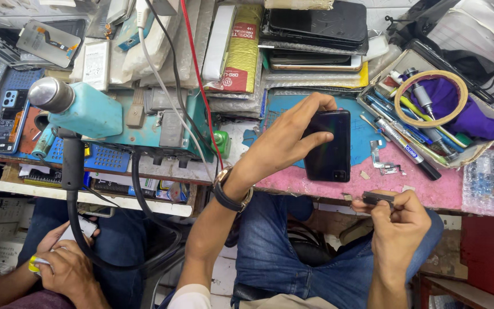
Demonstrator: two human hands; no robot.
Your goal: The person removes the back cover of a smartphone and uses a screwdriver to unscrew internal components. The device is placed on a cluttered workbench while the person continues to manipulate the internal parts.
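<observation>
My left hand (284, 140) grips a black smartphone (330, 146), back side up with its camera corner toward me, holding it on the pink work mat (430, 186). A watch sits on that wrist. My right hand (398, 220) is closed around a small dark flat tool or part (377, 198) at the mat's near edge, just right of the phone and apart from it.
A tray (375, 109) of screwdrivers, pens and a tape ring stands at the right. Stacked phones (315, 28) lie at the back. A teal hot-air station (121, 123) with a black hose fills the left. Another person's hands (64, 263) are at lower left. Small metal parts (385, 166) lie on the mat.
</observation>
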